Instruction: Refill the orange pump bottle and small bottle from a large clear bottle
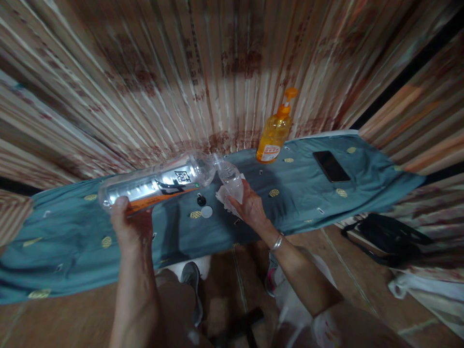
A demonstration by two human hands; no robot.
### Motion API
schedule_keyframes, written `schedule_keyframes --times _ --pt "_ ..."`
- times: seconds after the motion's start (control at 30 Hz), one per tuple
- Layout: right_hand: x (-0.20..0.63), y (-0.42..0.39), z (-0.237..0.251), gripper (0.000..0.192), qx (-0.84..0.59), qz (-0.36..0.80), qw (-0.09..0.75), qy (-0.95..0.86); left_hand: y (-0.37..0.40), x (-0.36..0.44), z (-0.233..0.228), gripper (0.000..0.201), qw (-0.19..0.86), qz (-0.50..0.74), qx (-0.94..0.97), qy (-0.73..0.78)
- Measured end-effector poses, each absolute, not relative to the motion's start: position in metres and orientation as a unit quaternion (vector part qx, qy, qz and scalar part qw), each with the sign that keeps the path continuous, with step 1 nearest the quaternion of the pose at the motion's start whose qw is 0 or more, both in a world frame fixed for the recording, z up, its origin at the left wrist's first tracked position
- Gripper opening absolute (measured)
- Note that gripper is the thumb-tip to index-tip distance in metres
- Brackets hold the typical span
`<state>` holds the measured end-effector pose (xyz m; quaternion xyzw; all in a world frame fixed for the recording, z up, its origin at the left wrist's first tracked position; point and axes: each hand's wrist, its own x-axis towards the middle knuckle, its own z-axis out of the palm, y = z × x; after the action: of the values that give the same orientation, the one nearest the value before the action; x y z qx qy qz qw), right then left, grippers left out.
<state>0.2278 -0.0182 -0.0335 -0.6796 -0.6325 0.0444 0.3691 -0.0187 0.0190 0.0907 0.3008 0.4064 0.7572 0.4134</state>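
Gripping the large clear plastic bottle (155, 186) by its slippery, probably heavy base, the left hand (128, 224) tips it toward the thin small clear plastic bottle (230, 181) clasped in the right hand (250, 208).

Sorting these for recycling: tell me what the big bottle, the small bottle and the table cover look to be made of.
Big bottle, tipped sideways in the left hand: clear glossy plastic, probably; it is see-through, with bright glare streaks and a printed label.
Small bottle, in the right hand: clear thin plastic, likely; ribbed and see-through.
Table cover: matte teal woven cloth, it seems; soft folds, printed yellow dots.
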Motion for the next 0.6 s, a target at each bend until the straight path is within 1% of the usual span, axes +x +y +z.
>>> schedule_keyframes --times 0.2,0.6 --pt "0.2288 -0.0192 -0.0313 0.065 -0.679 0.06 0.371 -0.631 0.019 -0.0179 0.0927 0.034 0.414 0.756 0.316 0.397" --pt "0.2285 -0.0197 -0.0335 0.065 -0.679 0.044 0.366 -0.635 0.018 -0.0187 0.0934 0.043 0.411 0.748 0.34 0.395"
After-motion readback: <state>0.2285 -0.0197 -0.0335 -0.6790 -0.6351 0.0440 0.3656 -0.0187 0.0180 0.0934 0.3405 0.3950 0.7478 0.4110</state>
